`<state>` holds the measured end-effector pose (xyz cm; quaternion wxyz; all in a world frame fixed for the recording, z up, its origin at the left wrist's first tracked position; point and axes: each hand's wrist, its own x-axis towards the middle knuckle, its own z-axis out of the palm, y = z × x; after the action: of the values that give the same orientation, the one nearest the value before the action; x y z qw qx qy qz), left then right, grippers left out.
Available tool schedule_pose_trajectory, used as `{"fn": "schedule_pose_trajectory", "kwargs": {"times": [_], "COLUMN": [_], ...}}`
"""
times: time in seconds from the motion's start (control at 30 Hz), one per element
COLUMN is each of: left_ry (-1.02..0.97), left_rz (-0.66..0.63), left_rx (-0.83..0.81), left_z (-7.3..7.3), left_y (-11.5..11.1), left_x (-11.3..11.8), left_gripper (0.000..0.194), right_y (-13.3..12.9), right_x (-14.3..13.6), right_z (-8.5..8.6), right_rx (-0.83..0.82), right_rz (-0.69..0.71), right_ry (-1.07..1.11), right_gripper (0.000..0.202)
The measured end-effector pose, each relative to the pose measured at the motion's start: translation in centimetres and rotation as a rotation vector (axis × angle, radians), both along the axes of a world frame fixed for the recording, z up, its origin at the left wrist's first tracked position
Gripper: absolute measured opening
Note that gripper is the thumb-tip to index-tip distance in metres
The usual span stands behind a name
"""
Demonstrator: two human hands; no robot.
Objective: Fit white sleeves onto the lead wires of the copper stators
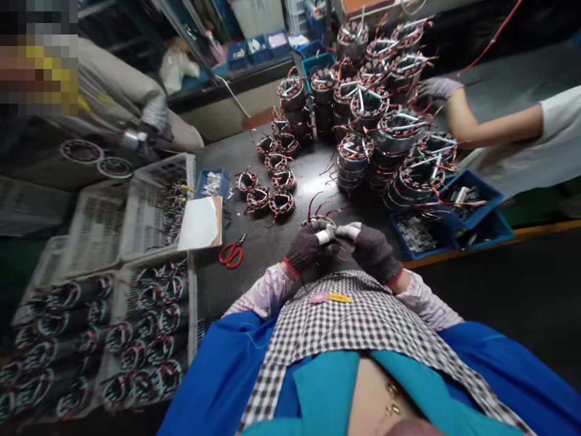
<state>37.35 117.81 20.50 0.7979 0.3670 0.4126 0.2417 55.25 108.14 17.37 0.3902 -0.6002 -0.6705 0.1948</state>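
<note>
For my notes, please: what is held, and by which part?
The left hand holds a wired ring by its near side; the right hand is close, grip unclear.

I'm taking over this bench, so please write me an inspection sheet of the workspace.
Surface: dark tabletop, with a bright reflection beyond the hands.
Job's things: small ring-shaped coil with loose reddish wires, in hand; similar small coils stand ahead; large silvery ring-shaped coils are stacked ahead and to the right.
Clutter: red-handled metal scissors lie left of the hands; dark scraps nearby.
Grippers: dark-gloved left hand holds the coil; dark-gloved right hand is at it, exact grip unclear.
Cables: thin red cord slants toward a co-worker's pale-gloved hand; thin white cord at the back.
Surroundings: white plastic crates left; blue plastic bins right; grey-trousered person beyond the crates.
</note>
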Motion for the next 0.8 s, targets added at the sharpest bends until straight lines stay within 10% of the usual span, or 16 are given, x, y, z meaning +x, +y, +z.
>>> {"fn": "schedule_pose_trajectory", "kwargs": {"times": [0.3,0.47,0.8], "left_ry": [0.221,0.289,0.293], "left_rz": [0.234,0.153,0.224], "left_rx": [0.203,0.202,0.147], "left_z": [-1.9,-1.7,-1.3], "left_y": [0.8,1.0,0.4], "left_x": [-1.2,-1.2,-0.6], "left_gripper": [0.032,0.026,0.03], "right_y": [-2.9,-3.7,-4.2], "right_x": [0.8,-0.7,-3.5], "right_z": [-6.3,-9.9,-10.5], "right_rx": [-0.392,-0.616,-0.661], "right_rz": [-0.494,-0.451,-0.49], "right_ry": [0.91,0.928,1.075], "right_gripper": [0.025,0.021,0.026]}}
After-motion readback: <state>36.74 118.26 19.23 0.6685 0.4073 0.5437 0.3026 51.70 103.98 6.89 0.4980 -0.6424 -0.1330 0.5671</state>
